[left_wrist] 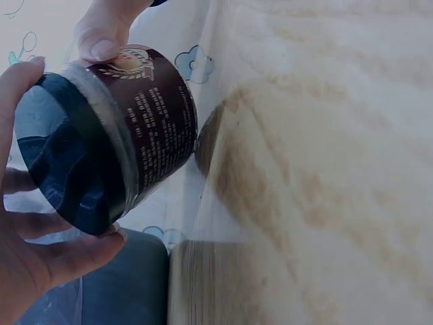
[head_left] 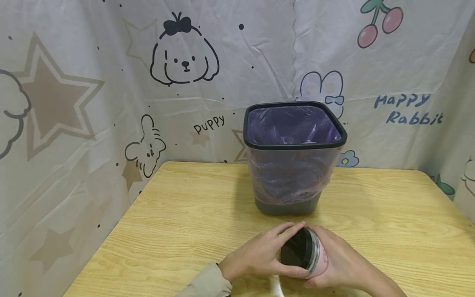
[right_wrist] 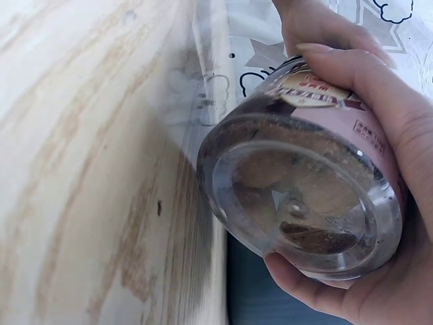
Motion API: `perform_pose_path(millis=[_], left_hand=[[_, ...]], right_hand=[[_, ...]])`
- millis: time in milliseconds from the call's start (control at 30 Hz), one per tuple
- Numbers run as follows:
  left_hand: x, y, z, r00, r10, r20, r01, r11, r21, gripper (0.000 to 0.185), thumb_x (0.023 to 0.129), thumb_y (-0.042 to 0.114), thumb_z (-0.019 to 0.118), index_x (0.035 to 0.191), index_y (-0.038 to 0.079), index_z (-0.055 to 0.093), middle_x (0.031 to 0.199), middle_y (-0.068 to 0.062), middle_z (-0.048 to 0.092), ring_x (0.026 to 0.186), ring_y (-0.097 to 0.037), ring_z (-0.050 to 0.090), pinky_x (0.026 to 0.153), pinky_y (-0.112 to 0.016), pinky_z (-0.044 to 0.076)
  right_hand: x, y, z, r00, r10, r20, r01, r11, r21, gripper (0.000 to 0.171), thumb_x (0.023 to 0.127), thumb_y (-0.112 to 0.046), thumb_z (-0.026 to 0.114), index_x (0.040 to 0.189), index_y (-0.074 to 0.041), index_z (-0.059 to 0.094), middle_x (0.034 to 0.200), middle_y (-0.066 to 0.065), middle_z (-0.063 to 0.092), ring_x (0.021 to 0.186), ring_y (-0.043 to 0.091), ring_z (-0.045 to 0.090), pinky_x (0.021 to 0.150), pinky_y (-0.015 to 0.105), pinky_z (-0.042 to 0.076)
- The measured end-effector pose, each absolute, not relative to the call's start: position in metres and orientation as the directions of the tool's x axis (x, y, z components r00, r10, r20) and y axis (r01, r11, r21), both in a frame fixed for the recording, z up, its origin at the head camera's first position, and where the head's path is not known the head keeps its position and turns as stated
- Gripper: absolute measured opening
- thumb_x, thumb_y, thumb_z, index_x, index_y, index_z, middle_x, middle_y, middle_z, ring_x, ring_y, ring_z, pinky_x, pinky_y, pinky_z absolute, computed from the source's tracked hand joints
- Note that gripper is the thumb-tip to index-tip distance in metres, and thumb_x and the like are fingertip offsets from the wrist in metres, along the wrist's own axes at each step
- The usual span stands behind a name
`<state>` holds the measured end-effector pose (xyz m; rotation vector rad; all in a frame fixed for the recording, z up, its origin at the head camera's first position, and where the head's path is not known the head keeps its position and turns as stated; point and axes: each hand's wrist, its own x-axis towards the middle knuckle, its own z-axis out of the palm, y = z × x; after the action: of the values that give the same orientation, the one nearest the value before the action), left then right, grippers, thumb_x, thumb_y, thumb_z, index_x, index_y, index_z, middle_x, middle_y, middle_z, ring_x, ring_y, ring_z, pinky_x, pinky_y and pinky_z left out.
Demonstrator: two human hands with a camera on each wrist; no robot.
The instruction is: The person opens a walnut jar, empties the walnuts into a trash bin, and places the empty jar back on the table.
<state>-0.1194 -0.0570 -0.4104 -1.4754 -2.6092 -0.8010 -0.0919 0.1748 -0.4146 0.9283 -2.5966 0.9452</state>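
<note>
A clear plastic jar [head_left: 321,255] with a dark screw lid [head_left: 297,250] is held tilted low over the table, its lid facing left. My left hand [head_left: 261,252] grips the lid, thumb on one side and fingers on the other. Around the jar's body curls my right hand [head_left: 343,260]. The jar's label [left_wrist: 159,112] is dark brown with pale print in the left wrist view. Through the transparent base [right_wrist: 294,203] in the right wrist view, brownish contents show; what they are is unclear.
A grey bin [head_left: 287,208] with a black rim and purple liner bag [head_left: 289,177] stands on the wooden table [head_left: 178,222] just beyond my hands. Behind it hangs a pale cloth [head_left: 259,62] printed with cartoon animals.
</note>
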Motion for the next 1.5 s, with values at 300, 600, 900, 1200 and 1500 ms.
perform_pose_path(millis=[300,600,900,1200,1500], left_hand=[[-0.1199,-0.0559,-0.4123,-0.527,0.8,0.288,0.827,0.405,0.39,0.101,0.082,0.053,0.071,0.156,0.026,0.009,0.152,-0.002,0.029,0.133,-0.014,0.039,0.105,-0.026,0.038],[-0.1272,-0.0595,-0.4097,-0.379,0.857,0.349,0.901,0.254,0.353,0.113,0.069,0.039,0.087,0.155,0.021,0.017,0.155,0.0,0.02,0.14,-0.011,0.026,0.111,-0.023,0.028],[-0.1236,-0.0607,-0.4109,-0.452,0.826,0.337,0.87,0.326,0.369,0.112,0.073,0.049,0.081,0.156,0.021,0.012,0.149,0.0,0.032,0.132,-0.008,0.039,0.106,-0.019,0.034],[-0.1237,-0.0549,-0.4141,-0.407,0.808,0.426,0.895,0.259,0.363,0.111,0.069,0.042,0.086,0.155,0.019,0.019,0.152,-0.004,0.027,0.136,-0.013,0.035,0.109,-0.024,0.033],[-0.1227,-0.0522,-0.4147,-0.38,0.808,0.45,0.903,0.22,0.369,0.086,0.073,0.041,0.084,0.146,0.026,0.04,0.151,-0.003,0.027,0.135,-0.011,0.033,0.106,-0.023,0.035]], right_hand=[[-0.0909,0.1738,-0.4156,-0.777,-0.495,0.389,-0.628,0.569,-0.53,0.104,0.048,-0.052,0.092,0.135,-0.018,0.046,0.116,-0.013,0.058,0.091,0.004,0.057,0.072,0.027,0.052],[-0.0922,0.1739,-0.4147,-0.773,-0.497,0.394,-0.634,0.58,-0.512,0.104,0.048,-0.058,0.09,0.133,-0.015,0.048,0.114,-0.016,0.056,0.092,0.004,0.057,0.074,0.028,0.053],[-0.0916,0.1741,-0.4147,-0.777,-0.49,0.394,-0.629,0.584,-0.513,0.105,0.048,-0.057,0.091,0.136,-0.02,0.046,0.118,-0.016,0.056,0.095,0.004,0.057,0.075,0.029,0.053],[-0.0914,0.1736,-0.4135,-0.766,-0.494,0.411,-0.643,0.565,-0.518,0.102,0.051,-0.058,0.09,0.135,-0.019,0.047,0.117,-0.016,0.056,0.094,0.004,0.058,0.075,0.028,0.053],[-0.0911,0.1738,-0.4138,-0.778,-0.495,0.386,-0.626,0.561,-0.542,0.103,0.052,-0.055,0.09,0.136,-0.017,0.045,0.117,-0.015,0.056,0.093,0.004,0.058,0.073,0.026,0.053]])
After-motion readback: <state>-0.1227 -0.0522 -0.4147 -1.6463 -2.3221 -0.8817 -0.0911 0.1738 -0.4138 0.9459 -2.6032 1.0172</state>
